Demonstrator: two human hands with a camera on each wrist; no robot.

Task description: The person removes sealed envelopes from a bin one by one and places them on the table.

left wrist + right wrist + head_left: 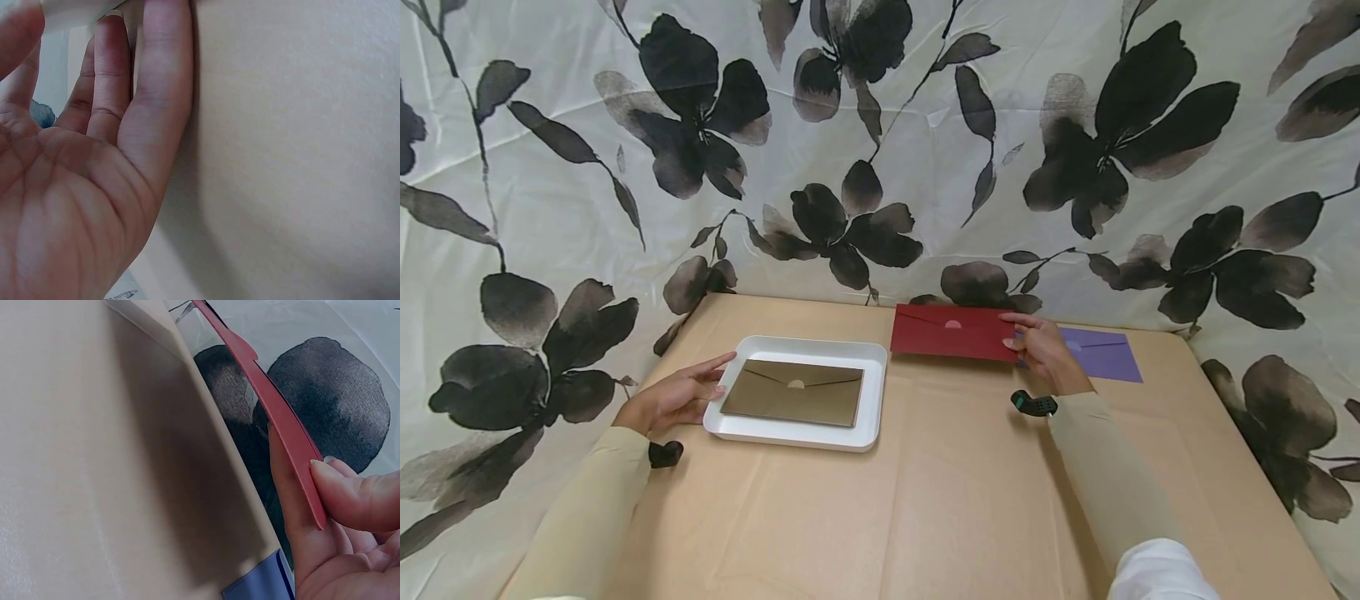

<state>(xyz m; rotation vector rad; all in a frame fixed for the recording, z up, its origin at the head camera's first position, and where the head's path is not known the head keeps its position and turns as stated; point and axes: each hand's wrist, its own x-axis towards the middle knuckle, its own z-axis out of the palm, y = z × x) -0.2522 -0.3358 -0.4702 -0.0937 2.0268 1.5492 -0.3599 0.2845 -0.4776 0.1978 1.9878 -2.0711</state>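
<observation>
In the head view, my left hand (pixel 673 398) holds the left side of a white rectangular tray (pixel 797 439), thumb at its rim and other fingers lower along the side. The left wrist view shows the palm (pixel 69 194) and only a sliver of the tray. A gold-brown envelope (pixel 793 400) lies in the tray. To the right, my right hand (pixel 1041 350) pinches the right end of a red envelope (pixel 951 333) between thumb and fingers. The red envelope is raised above the table, its shadow below it in the right wrist view.
A purple envelope (pixel 1108 354) lies flat at the back right of the light wooden table (pixel 850 517), partly behind my right hand. A white cloth with dark flowers (pixel 842 225) hangs just behind the table's far edge and spreads along both sides.
</observation>
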